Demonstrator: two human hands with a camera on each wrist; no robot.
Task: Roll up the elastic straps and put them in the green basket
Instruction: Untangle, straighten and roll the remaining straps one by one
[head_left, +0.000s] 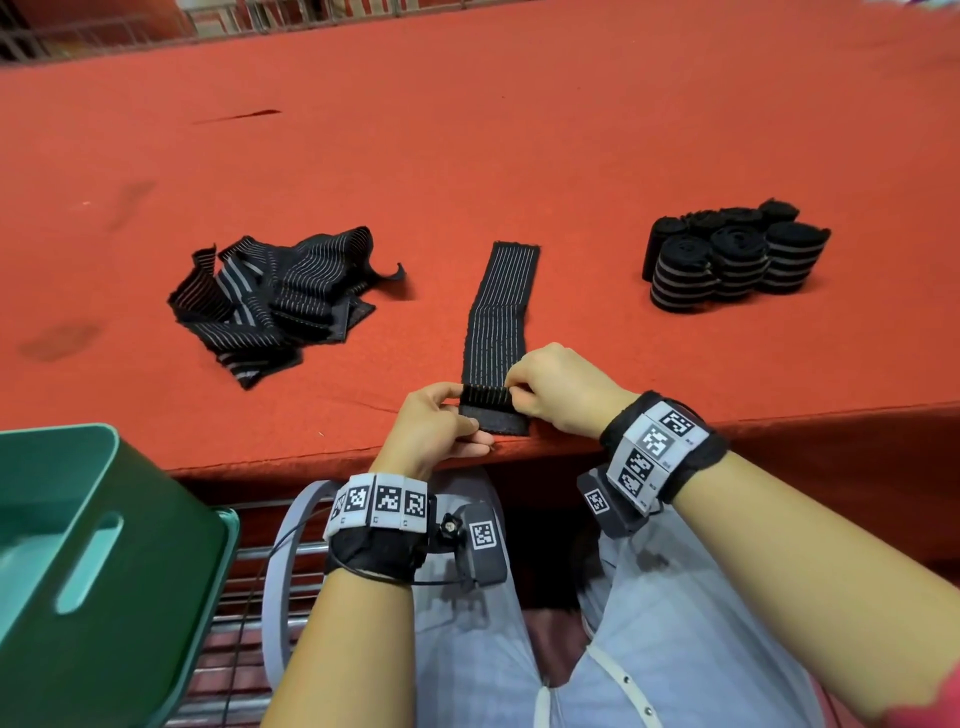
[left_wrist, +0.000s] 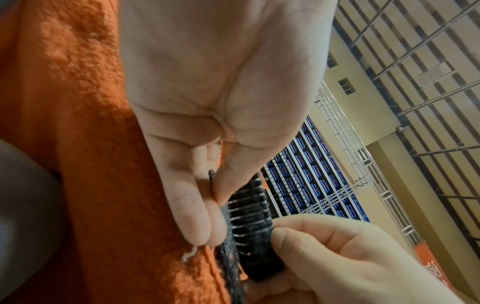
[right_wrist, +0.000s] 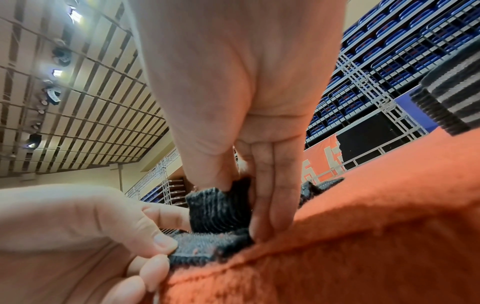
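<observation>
One strap (head_left: 498, 312) lay flat on the red worktop (head_left: 467, 156), running away from the person, its near end at the front edge, where a first small roll (head_left: 485, 397) had been turned over. Both hands were clamped on that roll: the left hand (head_left: 439, 426) pinched its left end and the flat tab beneath, while the right hand (head_left: 558, 387) pinched its right end between thumb and fingers (right_wrist: 270, 185). To do this step well, I judged, the two grips needed to turn together so the roll's edges stayed square, with light tension kept against the stretch; slack would likely give a loose, coned roll. Loose straps (head_left: 275, 296) sat in a heap to the left, finished rolls (head_left: 732, 260) stood clustered to the right, and the basket (head_left: 104, 519) waited below the worktop's near-left corner.
</observation>
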